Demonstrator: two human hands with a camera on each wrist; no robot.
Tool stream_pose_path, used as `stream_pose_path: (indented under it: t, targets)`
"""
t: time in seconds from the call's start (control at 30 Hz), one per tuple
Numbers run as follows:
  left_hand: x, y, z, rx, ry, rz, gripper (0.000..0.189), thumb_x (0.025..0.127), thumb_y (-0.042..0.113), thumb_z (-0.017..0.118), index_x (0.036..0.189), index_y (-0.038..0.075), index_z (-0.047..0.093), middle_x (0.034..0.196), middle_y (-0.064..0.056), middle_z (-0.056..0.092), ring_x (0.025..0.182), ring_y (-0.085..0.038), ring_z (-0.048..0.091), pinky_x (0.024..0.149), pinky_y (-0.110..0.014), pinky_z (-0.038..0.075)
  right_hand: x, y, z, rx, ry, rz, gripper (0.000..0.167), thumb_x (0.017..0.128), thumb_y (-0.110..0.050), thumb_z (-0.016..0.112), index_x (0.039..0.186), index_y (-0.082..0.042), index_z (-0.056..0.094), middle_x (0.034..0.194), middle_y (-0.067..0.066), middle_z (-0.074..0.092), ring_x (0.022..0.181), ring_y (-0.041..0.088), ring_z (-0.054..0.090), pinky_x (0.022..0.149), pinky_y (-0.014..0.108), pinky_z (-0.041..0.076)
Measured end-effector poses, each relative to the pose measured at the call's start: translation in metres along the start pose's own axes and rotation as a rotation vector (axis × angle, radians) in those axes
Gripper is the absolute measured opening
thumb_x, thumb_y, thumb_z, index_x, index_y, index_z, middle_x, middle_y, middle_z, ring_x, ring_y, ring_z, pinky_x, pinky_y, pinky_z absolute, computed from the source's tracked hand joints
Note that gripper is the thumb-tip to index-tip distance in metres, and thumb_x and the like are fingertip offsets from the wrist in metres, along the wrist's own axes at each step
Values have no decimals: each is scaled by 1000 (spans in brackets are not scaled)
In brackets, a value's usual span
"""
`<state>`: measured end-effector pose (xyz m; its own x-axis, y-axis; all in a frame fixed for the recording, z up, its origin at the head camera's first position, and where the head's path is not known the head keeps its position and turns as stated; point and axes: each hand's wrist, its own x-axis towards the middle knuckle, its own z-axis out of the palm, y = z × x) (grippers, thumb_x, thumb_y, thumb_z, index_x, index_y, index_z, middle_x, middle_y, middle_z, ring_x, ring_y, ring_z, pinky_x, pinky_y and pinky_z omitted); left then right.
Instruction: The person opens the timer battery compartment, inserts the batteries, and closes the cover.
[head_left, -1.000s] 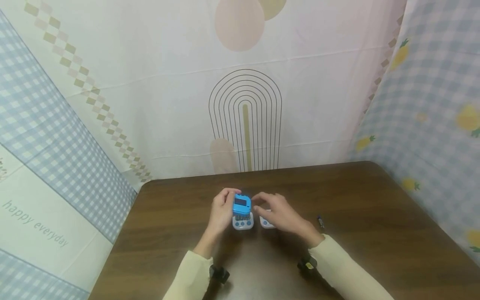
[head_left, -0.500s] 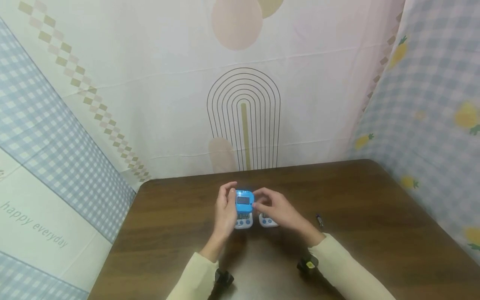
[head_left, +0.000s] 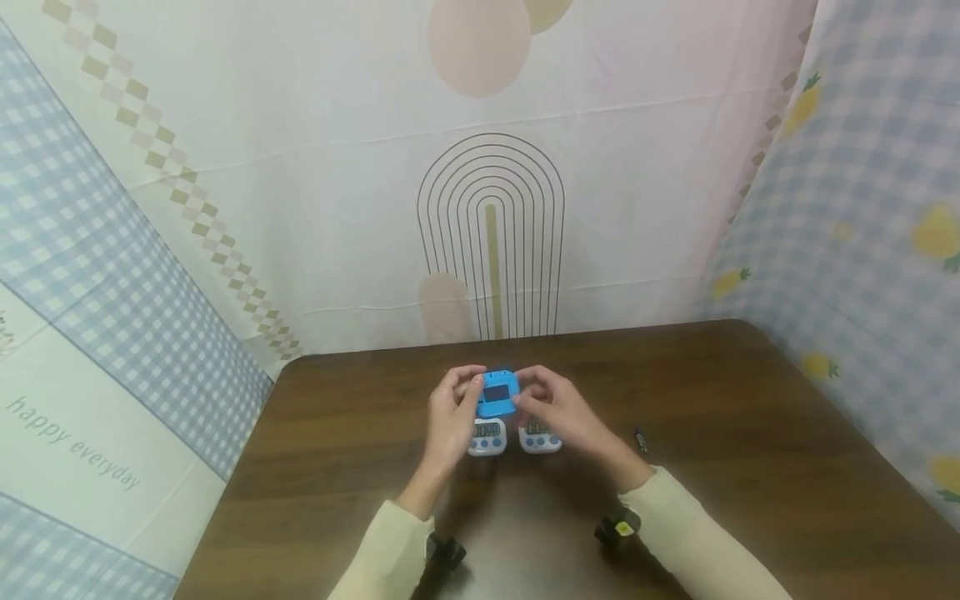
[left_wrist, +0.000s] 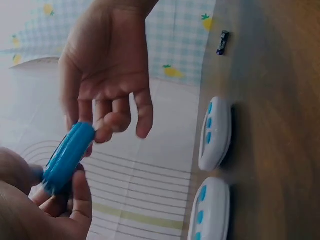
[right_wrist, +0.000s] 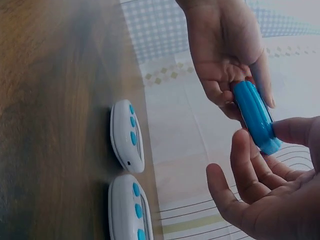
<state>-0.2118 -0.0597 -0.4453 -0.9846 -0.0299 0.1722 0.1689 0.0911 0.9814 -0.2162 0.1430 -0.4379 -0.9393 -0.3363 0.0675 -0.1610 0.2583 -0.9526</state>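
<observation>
A blue digital timer [head_left: 497,393] with a small dark screen is held up over the table between both hands. My left hand [head_left: 454,408] grips its left side, thumb on the front and fingers behind. At its right edge my right hand [head_left: 557,408] pinches it between thumb and curled fingers. In the left wrist view the blue timer [left_wrist: 68,156] shows edge-on. Just below the hands, two white timers with blue buttons rest on the table: the left white timer [head_left: 488,437] and the right white timer [head_left: 542,439], partly covered by my right hand.
A small dark battery [head_left: 640,440] lies on the brown wooden table [head_left: 337,467], right of my right hand. Patterned cloths [head_left: 345,208] hang behind the table and along both sides. Each wrist wears a black camera, such as the right wrist camera [head_left: 617,528].
Both hands have raised the blue timer and moved it slightly right and away. My right fingers have come from beside it onto its right edge. The white timers show more fully below.
</observation>
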Motion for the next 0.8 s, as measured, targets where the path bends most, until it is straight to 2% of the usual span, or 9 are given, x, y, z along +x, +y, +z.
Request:
stream_pose_path:
  t: [0.1,0.2,0.37,0.5,0.63,0.8]
  targets:
    - [2,3,-5,1,-25,31,27,106,19,66,127,3,70,116,-16,79,100,-27,77,80,-26,64,1,-1,-2,-2,32,11,37,105,-23,66,138,-7,58,99,17,73,89,29,73,91,55,62]
    - [4,7,-11,-15,-57,39,27,103,15,71,126,1,71,117,-18,77,102,-30,77,80,-31,66,2,-1,-3,-1,57,13,35,105,-22,66,137,-7,60,98,15,73,87,29,71,89,57,61]
    - [6,9,-15,5,-99,18,33,97,11,78,129,6,71,117,-19,77,103,-30,77,86,-37,66,2,-2,-5,-9,101,8,34,105,-20,65,136,-7,61,98,18,71,84,27,70,87,53,62]
    - [5,8,-14,44,-118,11,37,96,12,79,131,9,71,115,-17,78,101,-28,77,88,-36,66,2,-2,-4,-16,126,13,35,105,-20,65,137,-8,61,101,22,70,84,27,70,86,49,62]
    - [4,8,-12,38,-121,26,37,95,10,80,131,10,71,111,-15,78,98,-28,77,86,-35,66,1,-3,-3,-13,128,15,35,106,-22,63,139,-9,59,104,24,71,85,25,70,87,50,61]
    - [3,8,-9,18,-124,38,37,94,7,79,130,9,72,110,-15,78,97,-27,76,85,-32,65,0,-3,2,27,79,26,41,108,-25,63,145,-10,53,105,20,72,85,29,70,88,53,61]
